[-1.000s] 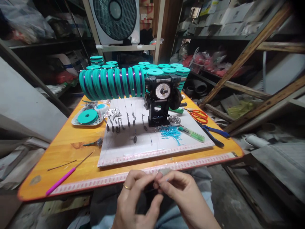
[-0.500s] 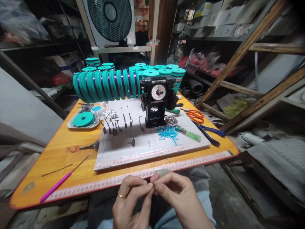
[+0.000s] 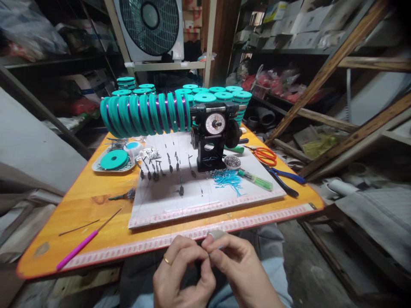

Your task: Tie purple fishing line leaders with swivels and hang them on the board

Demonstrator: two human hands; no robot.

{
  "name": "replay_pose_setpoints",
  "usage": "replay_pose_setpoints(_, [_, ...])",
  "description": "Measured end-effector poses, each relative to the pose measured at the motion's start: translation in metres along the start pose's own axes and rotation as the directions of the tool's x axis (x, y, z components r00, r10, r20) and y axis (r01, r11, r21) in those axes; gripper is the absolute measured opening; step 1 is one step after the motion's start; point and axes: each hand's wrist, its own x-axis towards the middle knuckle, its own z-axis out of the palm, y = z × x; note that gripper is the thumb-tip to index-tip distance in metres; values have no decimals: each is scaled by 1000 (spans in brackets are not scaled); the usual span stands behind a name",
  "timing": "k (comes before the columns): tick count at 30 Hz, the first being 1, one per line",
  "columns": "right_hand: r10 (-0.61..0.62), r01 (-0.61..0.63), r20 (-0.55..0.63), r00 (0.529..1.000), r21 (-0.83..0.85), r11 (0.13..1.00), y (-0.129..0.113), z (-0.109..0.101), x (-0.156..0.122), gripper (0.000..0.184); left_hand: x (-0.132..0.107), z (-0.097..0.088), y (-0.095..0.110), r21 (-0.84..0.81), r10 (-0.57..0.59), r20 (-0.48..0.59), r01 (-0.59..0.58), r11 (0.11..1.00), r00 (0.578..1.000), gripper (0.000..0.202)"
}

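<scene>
My left hand [image 3: 180, 271], with a gold ring on one finger, is curled closed just in front of the table's near edge. Its index fingertip meets the fingertips of my right hand [image 3: 245, 267]. The thumb and index finger of the right hand are pinched, and one of its fingers wears a greyish wrap [image 3: 217, 234]. A tiny bluish bit shows at the right fingertips, too small to name. Beyond the hands, a white board [image 3: 160, 209] carries dark small weights [image 3: 181, 190] on thin lines, below a row of teal spools [image 3: 144, 113] on a black winding machine [image 3: 210, 149].
On the board lie light-blue thin pieces [image 3: 229, 182], a cup of small metal parts [image 3: 232, 161] and a green-handled tool [image 3: 257, 180]. Orange scissors [image 3: 265, 156] and blue-handled pliers [image 3: 285, 175] are at right. A magenta-handled hook tool [image 3: 78, 248] and a tray [image 3: 111, 169] are at left.
The left thumb has drawn down from the meeting fingertips and curled below the index finger. A small bluish bit now shows at the right fingertips. The view has shifted slightly.
</scene>
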Motion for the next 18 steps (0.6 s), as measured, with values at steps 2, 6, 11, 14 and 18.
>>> replay_pose_setpoints(2, [6,-6,-10,1000,21,1000,1,2,0,20,-1,2,2,-19,-20,-16,20,1000,1000,17])
replay_pose_setpoints(6, [-4,5,-21,1000,25,1000,1,3,-2,21,-1,4,2,-41,-37,-36,35,999,999,17])
replay_pose_setpoints(11, [0,0,-47,999,1,1000,-1,4,-2,19,-4,4,2,-65,-56,-43,53,996,997,16])
replay_pose_setpoints(14, [-23,22,-6,1000,-42,999,-2,0,-2,14,-5,2,1,-67,-54,-48,51,996,997,16])
replay_pose_setpoints(18, [-50,54,83,995,-57,997,-6,-7,-2,19,-3,-3,1,-64,-27,-30,25,998,999,19])
